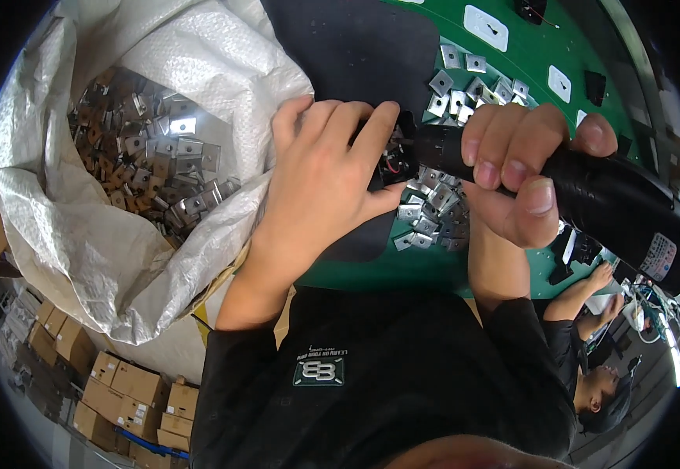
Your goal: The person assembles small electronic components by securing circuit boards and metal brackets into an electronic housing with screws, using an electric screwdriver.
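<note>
My right hand (519, 168) is wrapped round a black power screwdriver (621, 195), which lies nearly level with its nose pointing left. The nose meets a small black part (393, 160) with a bit of red wire showing. My left hand (320, 168) grips that part from the left, fingers over its far side and thumb on its near side, so much of it is hidden. Beneath the left hand is a dark mat (351, 51). Small square metal clips (430, 207) with holes lie loose around and behind the screwdriver's nose.
A white woven sack (66, 234), opened wide at the left, holds many metal clips (176, 164). White plates (486, 28) and black parts (594, 87) lie on the green table (531, 70). Cardboard boxes (125, 391) stand at lower left. Another person (590, 383) works at lower right beside cables.
</note>
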The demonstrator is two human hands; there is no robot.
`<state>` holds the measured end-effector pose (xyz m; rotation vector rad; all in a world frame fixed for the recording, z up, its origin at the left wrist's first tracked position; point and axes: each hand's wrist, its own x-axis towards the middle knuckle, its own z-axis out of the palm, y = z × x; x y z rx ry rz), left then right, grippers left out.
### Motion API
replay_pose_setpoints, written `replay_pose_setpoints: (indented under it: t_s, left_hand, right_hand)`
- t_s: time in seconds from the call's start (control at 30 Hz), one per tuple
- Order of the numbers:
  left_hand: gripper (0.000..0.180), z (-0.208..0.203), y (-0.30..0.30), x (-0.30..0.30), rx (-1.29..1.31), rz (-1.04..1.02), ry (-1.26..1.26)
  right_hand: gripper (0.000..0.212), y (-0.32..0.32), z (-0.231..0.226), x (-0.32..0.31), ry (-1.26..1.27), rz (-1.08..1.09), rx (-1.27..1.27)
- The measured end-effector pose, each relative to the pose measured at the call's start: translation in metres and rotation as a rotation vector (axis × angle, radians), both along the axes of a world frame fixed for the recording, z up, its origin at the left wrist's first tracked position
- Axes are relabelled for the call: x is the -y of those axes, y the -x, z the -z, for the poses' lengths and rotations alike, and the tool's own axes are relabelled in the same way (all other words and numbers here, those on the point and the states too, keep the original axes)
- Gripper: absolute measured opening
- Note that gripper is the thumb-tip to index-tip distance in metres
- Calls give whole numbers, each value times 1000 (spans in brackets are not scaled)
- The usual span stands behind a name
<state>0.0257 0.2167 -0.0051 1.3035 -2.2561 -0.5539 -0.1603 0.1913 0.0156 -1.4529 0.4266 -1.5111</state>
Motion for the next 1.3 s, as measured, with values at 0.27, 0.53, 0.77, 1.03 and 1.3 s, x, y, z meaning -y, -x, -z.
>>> replay_pose_setpoints:
  t_s: [0.27,0.53,0.77,1.03,1.3]
  left_hand:
    - [69,3,2,3,13,-18,-1]
    - [70,2,8,4,12,-14,41]
    - [66,5,7,3,-32,-11,86]
    - [67,9,2,8,-63,-17,80]
    - [70,0,7,9,-51,17,70]
  right_hand:
    - [50,-2,1,0,-17,-8,65]
    - [57,-7,4,7,-5,51,122]
    - [67,12,4,16,59,-260,-2]
    - [45,-8,2,24,80,-273,143]
    - [60,-2,1,17,163,-170,166]
